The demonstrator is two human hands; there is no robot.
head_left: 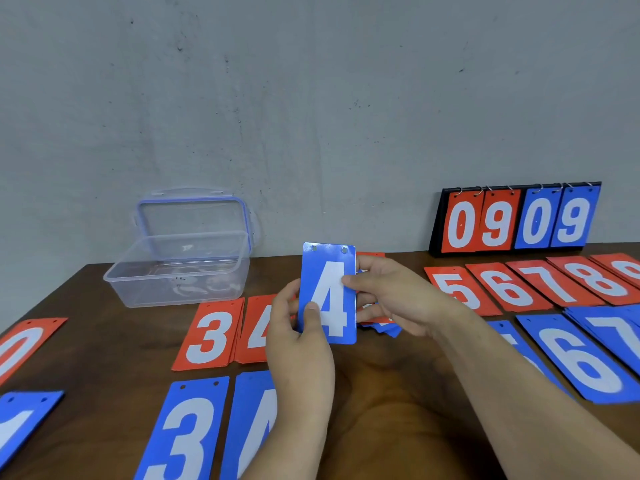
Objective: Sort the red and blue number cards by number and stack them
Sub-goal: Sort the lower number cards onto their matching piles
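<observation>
- Landmark: blue rectangular plastic card with a white 4 [329, 296], held upright over the middle of the brown wooden table [381, 393].
- Left hand [298, 334]: pinches the lower left edge of the blue 4 card, thumb on the face, fingers behind.
- Right hand [388, 296]: just right of the card, thumb tip on its right edge. The fingers curl round a small bundle of red and blue cards [389, 329] behind it. The bundle's count cannot be told.
- Left of the card: red 3 pile [209, 336] and red 4 pile [258, 329], side by side. Nearer the person lie the blue 3 pile [183, 431] and the blue 4 pile [252, 420], the latter partly hidden by the left forearm.
- Far left of the card: red 0 card [20, 344] and blue 1 card [20, 420], both cut by the frame edge. No 2s are in view.
- Right of the card: a red row reading 5 to 8 [509, 287], with one more cut off. Nearer are the blue 6 pile [585, 358] and blue 7 pile [616, 327].
- Behind the card: clear plastic box [176, 271] to the left, black flip scoreboard [516, 220] reading 0909 to the right.
- Judgement: sorting is far along, with the held card and the bundle unplaced. The card likely belongs on the blue 4 pile. Final stacking is not yet done.
</observation>
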